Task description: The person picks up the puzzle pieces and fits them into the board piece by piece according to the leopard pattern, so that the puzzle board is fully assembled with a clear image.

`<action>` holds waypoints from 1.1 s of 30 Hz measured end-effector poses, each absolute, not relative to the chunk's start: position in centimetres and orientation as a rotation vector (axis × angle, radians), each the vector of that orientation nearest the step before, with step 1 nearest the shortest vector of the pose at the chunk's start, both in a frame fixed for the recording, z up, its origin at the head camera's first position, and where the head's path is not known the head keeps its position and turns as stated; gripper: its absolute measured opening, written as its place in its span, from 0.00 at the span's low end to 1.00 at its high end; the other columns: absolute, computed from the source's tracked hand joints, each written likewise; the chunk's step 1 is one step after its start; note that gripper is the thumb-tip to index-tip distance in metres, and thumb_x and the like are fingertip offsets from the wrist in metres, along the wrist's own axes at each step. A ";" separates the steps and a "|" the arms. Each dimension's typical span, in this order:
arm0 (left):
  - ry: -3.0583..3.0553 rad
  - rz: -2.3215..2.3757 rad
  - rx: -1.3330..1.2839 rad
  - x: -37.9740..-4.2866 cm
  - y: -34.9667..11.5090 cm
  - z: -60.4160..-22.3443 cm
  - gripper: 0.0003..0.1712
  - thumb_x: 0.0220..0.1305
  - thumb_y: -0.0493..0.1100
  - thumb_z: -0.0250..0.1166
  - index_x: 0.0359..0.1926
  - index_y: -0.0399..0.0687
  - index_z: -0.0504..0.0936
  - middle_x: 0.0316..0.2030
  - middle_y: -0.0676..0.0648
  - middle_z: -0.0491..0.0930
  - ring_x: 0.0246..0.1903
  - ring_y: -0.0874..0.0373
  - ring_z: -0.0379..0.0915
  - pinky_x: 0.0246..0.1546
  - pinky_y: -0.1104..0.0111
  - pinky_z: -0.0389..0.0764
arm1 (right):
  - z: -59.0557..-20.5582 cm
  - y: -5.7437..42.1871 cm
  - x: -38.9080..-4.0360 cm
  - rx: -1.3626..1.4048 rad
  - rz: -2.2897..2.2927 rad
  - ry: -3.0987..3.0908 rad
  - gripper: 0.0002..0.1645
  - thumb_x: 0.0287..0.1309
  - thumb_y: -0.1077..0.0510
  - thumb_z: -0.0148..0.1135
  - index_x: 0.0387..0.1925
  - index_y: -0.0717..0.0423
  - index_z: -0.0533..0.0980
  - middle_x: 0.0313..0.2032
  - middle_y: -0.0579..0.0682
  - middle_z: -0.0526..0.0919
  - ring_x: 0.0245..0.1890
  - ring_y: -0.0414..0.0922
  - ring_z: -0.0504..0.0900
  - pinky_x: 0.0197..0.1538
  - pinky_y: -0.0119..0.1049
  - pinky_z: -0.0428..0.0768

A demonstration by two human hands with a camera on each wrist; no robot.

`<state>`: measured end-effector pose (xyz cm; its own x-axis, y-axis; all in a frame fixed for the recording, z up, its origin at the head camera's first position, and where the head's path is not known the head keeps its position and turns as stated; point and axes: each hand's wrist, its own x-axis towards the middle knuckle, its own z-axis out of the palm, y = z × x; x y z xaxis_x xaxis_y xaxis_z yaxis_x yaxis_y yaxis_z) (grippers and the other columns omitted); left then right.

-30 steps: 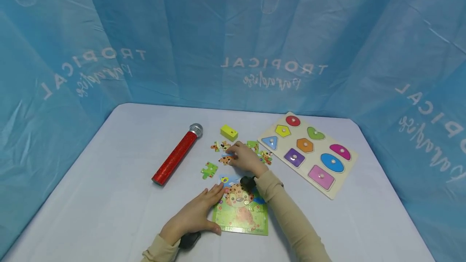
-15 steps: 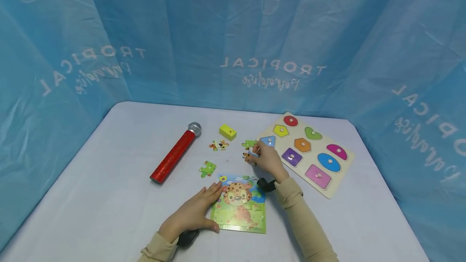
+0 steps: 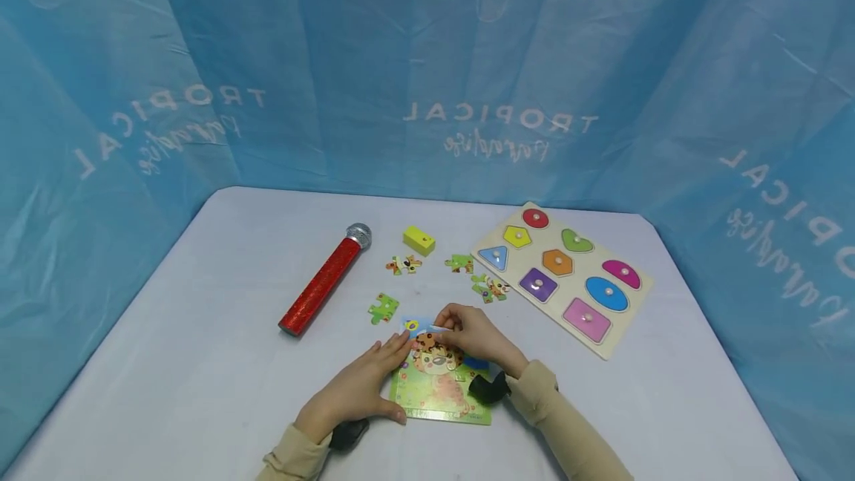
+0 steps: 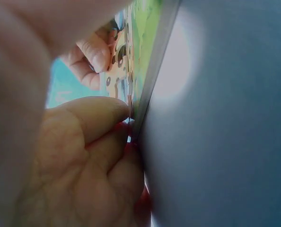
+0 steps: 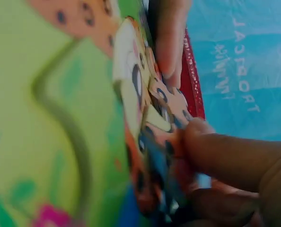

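A green jigsaw board (image 3: 434,396) with a spotted cub picture lies flat on the table. My left hand (image 3: 357,390) rests along its left edge, fingers straight, thumb at the lower corner. Over the board's upper part, my right hand (image 3: 477,334) pinches a spotted jigsaw piece (image 5: 166,135) between thumb and fingers. That piece is tilted and touches or overlaps pieces lying in the board; the right wrist view is too blurred to tell which. In the left wrist view, fingertips (image 4: 97,59) of the right hand show beside the spotted picture.
Loose jigsaw pieces lie beyond the board: a green one (image 3: 384,308), a spotted one (image 3: 404,265), another green one (image 3: 459,263) and a mixed one (image 3: 490,287). A yellow block (image 3: 419,240), a red microphone (image 3: 323,284) and a shape-peg board (image 3: 568,262) surround them.
My right hand has picked up a spotted piece among the loose ones, moved it right, then brought it back down over the board. The left hand has stayed in place.
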<state>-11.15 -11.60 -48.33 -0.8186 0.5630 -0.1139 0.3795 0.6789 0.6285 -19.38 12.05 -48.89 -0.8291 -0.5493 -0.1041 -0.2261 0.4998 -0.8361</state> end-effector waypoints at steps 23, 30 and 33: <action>2.582 0.898 0.713 -10.9 -11.5 -48.1 0.64 0.40 0.56 0.78 0.74 0.41 0.55 0.76 0.42 0.50 0.75 0.43 0.45 0.74 0.47 0.51 | -48.7 11.4 -17.7 -0.619 -1.076 2.775 0.08 0.57 0.61 0.67 0.36 0.53 0.76 0.37 0.51 0.69 0.40 0.49 0.75 0.46 0.45 0.79; 2.594 0.886 0.737 -11.0 -11.5 -48.3 0.65 0.39 0.57 0.78 0.74 0.41 0.55 0.75 0.41 0.51 0.75 0.43 0.46 0.74 0.46 0.51 | -48.9 11.2 -18.1 -0.588 -1.043 2.808 0.10 0.55 0.58 0.69 0.37 0.52 0.77 0.38 0.52 0.74 0.42 0.50 0.79 0.46 0.44 0.81; 2.590 0.888 0.727 -11.1 -11.4 -48.4 0.64 0.39 0.56 0.78 0.74 0.41 0.55 0.76 0.42 0.51 0.75 0.43 0.46 0.74 0.46 0.51 | -48.9 11.4 -18.2 -0.571 -1.052 2.814 0.09 0.54 0.58 0.71 0.35 0.51 0.77 0.37 0.51 0.75 0.40 0.48 0.78 0.44 0.43 0.80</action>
<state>-11.06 -11.43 -48.41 -0.8244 0.5530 -0.1205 0.3627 0.6797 0.6376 -18.23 11.44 -48.94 -0.9268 -0.3719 0.0513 -0.3144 0.6941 -0.6477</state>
